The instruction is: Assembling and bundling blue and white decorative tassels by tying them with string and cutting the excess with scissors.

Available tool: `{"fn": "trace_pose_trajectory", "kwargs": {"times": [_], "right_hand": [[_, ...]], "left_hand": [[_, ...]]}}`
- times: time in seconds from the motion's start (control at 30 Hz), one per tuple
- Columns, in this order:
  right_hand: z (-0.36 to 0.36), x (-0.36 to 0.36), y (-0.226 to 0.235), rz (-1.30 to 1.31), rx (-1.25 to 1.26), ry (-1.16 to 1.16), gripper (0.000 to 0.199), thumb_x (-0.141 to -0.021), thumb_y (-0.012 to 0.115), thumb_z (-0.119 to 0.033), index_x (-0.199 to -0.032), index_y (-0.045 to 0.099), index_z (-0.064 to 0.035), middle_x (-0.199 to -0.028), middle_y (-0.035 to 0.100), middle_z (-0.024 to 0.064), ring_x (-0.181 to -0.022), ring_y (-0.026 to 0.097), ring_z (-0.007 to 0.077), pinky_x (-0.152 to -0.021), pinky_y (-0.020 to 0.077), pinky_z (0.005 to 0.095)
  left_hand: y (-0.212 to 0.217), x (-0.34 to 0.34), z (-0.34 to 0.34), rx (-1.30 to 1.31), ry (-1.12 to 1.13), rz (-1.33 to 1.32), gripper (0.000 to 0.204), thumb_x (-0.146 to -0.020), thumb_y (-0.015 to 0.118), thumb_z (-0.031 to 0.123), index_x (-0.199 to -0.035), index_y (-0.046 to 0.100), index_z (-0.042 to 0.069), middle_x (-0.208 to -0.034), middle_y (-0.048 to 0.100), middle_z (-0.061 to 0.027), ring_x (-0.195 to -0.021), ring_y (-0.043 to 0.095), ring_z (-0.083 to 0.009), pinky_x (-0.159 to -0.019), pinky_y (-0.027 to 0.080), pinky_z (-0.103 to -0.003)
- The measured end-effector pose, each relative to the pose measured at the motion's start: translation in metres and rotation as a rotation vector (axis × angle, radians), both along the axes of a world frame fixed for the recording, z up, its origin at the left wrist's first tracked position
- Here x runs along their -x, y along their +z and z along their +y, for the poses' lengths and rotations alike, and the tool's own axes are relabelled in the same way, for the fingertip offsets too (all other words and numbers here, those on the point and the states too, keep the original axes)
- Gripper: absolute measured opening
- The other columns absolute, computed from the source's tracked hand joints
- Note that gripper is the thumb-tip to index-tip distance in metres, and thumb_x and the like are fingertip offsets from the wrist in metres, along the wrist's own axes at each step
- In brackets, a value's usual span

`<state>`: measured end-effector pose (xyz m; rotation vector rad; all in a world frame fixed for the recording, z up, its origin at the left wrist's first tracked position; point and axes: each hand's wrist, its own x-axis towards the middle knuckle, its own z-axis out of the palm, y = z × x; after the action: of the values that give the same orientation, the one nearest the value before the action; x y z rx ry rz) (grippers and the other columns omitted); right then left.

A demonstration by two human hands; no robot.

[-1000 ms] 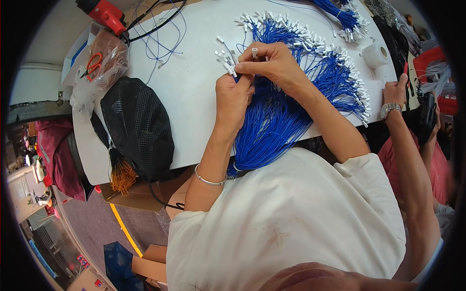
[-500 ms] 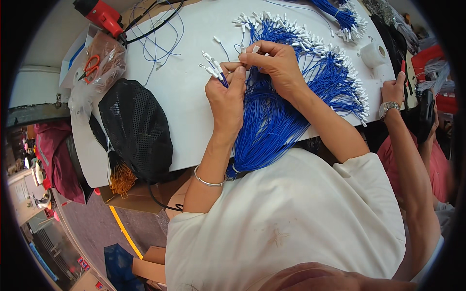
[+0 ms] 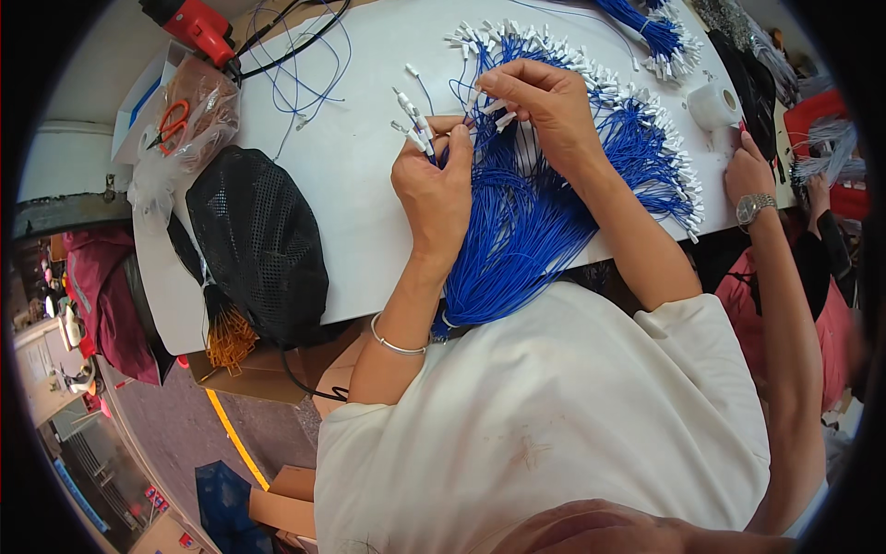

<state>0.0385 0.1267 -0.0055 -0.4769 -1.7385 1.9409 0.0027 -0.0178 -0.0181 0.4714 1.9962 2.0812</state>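
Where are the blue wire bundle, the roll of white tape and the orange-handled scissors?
blue wire bundle (image 3: 517, 240), head view, on the gathered strands.
roll of white tape (image 3: 712, 105), head view, on its side wall.
orange-handled scissors (image 3: 171, 123), head view, on a handle loop.

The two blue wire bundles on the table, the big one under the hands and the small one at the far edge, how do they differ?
The big bundle fans wide across the white table and hangs over its near edge; the small bundle lies compact at the far edge. The left hand and right hand pinch wires of the big bundle; nobody touches the small one. Both are blue wires with white tips.
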Motion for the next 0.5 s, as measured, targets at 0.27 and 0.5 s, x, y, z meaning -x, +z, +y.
{"fn": "trace_pose_trajectory", "kwargs": {"times": [0.27, 0.5], "right_hand": [[-0.002, -0.002, 0.001, 0.005, -0.123, 0.029, 0.015, -0.084, 0.076, -0.019, -0.088, 0.077, -0.0050, -0.069, 0.065, -0.0003, -0.061, 0.048, 0.0044, -0.057, 0.0380, 0.0148], [-0.003, -0.001, -0.002, 0.025, -0.130, 0.053, 0.014, -0.084, 0.076, -0.018, -0.088, 0.077, -0.0052, -0.069, 0.065, -0.0002, -0.061, 0.048, 0.0043, -0.058, 0.0386, 0.0146]], "left_hand": [[0.011, 0.001, -0.001, 0.083, -0.016, -0.061, 0.016, -0.090, 0.070, 0.011, -0.101, 0.070, 0.000, -0.067, 0.057, 0.0014, -0.057, 0.041, -0.0050, -0.053, 0.033, -0.018], [0.000, 0.002, 0.003, -0.063, 0.005, -0.087, 0.019, -0.090, 0.071, 0.016, -0.100, 0.071, -0.001, -0.061, 0.053, 0.0022, -0.050, 0.038, -0.0023, -0.045, 0.026, -0.016]]}}
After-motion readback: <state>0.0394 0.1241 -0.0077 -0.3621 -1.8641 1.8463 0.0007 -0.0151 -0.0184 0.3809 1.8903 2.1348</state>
